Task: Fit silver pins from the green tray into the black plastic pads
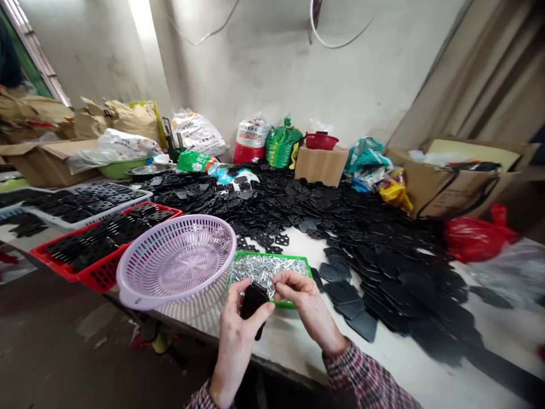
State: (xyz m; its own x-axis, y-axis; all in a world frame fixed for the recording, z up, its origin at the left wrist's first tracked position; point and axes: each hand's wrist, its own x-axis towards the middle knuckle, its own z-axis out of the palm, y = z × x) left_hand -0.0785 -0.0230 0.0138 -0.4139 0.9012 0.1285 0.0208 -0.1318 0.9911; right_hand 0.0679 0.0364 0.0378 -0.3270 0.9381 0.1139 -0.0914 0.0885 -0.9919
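My left hand grips a black plate-like part between thumb and fingers, tilted above the table's front edge. Close to the part's right side is my right hand, its thumb and fingertips pinched together; whatever they hold is too small to make out. Behind both hands lies a green-rimmed tray of small shiny metal pins. Flat black pieces lie loose to the right of the tray.
An empty lilac colander overhangs the front edge at left, beside a red basket of black parts. A large heap of black parts spreads behind. Bags and cardboard boxes line the wall.
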